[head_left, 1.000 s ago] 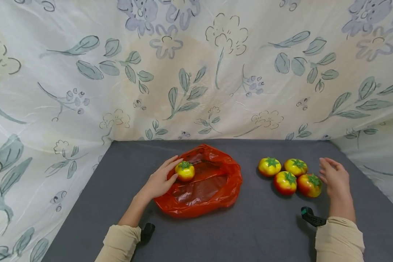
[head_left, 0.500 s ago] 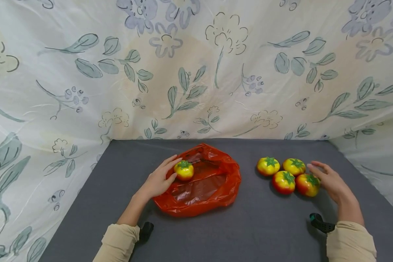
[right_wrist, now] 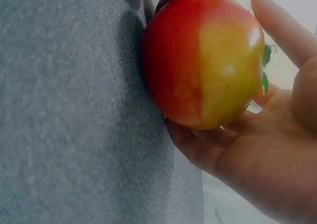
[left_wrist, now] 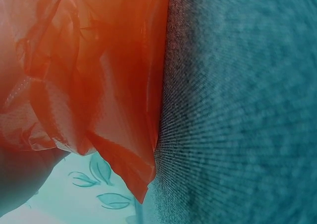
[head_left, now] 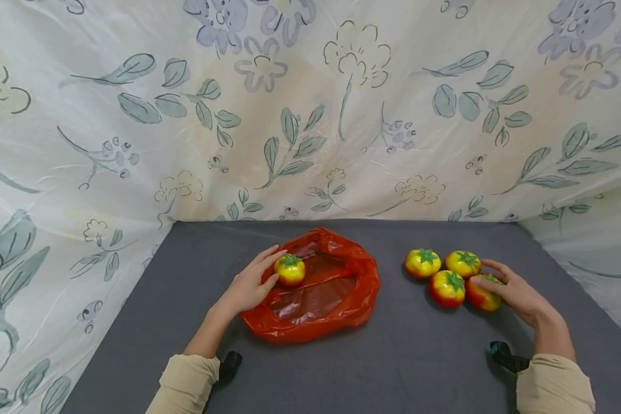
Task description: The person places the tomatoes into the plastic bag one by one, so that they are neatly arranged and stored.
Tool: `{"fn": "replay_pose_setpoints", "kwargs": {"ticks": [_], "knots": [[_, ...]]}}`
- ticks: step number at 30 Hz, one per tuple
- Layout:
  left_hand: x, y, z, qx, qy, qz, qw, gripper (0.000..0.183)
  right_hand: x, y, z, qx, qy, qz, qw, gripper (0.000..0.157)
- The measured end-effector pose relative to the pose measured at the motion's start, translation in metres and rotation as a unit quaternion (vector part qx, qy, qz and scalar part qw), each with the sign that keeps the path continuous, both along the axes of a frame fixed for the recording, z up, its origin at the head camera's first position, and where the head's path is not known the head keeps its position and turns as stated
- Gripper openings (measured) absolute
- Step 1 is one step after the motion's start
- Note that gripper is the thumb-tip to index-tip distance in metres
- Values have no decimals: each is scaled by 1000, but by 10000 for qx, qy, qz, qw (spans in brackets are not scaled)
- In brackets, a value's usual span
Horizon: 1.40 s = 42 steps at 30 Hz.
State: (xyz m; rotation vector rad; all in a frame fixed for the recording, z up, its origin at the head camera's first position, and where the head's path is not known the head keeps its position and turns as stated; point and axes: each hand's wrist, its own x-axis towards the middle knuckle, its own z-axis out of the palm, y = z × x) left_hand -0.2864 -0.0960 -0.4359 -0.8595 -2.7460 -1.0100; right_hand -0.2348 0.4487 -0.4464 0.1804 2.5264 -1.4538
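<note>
My left hand [head_left: 250, 286] curves its thumb and fingers round a yellow-and-red tomato [head_left: 290, 271] at the left rim of an open red plastic bag [head_left: 359, 307]. In the left wrist view, the bag's crumpled side [left_wrist: 94, 70] fills the left half and hides the tomato. On the right, my right hand [head_left: 517, 293] grips the nearest right tomato [head_left: 482, 296] of a tight cluster. The right wrist view shows its fingers [right_wrist: 198, 147] curled round the far side of this glossy tomato [right_wrist: 203, 60], with the thumb against its top. The tomato touches the cloth.
Beside the gripped one lie a left tomato [head_left: 422, 263], a back tomato [head_left: 463, 264] and a front tomato [head_left: 447, 289]. Grey cloth [head_left: 393, 362] covers the table. A flowered curtain [head_left: 310, 115] rises behind it and at both sides.
My right hand has moved left and closed its fingers round the nearest right tomato. The left hand, its tomato and the bag stay in place.
</note>
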Motion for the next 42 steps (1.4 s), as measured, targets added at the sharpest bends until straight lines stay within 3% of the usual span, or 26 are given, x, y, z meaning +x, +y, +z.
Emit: {"fn": "replay_pose_setpoints", "kwargs": {"ticks": [11, 19, 24, 28, 31, 35, 38, 42], "knots": [[-1, 0, 0, -1, 0, -13, 10000, 55, 3, 3, 0, -8, -76, 56, 10000, 92], [0, 0, -2, 54, -27, -44, 10000, 55, 9, 7, 4, 3, -50, -254, 9997, 91], [0, 0, -2, 36, -11, -9, 10000, 55, 11, 15, 7, -133, 97, -609, 9980, 84], [0, 0, -3, 6, 22, 2, 10000, 55, 12, 19, 10, -508, 420, -814, 9945, 65], [1, -1, -3, -3, 68, 1, 10000, 55, 11, 18, 15, -996, 677, -1007, 9876, 46], [2, -1, -3, -8, 98, 9, 10000, 55, 9, 14, 22, -2082, 872, -1293, 9656, 32], [2, -1, -3, 26, 91, 29, 10000, 55, 6, 9, 30, -2696, 947, -1497, 9465, 33], [2, -1, -3, 20, 138, 32, 9999, 54, 0, 3, 41, -2741, 1081, -1586, 9424, 48]]}}
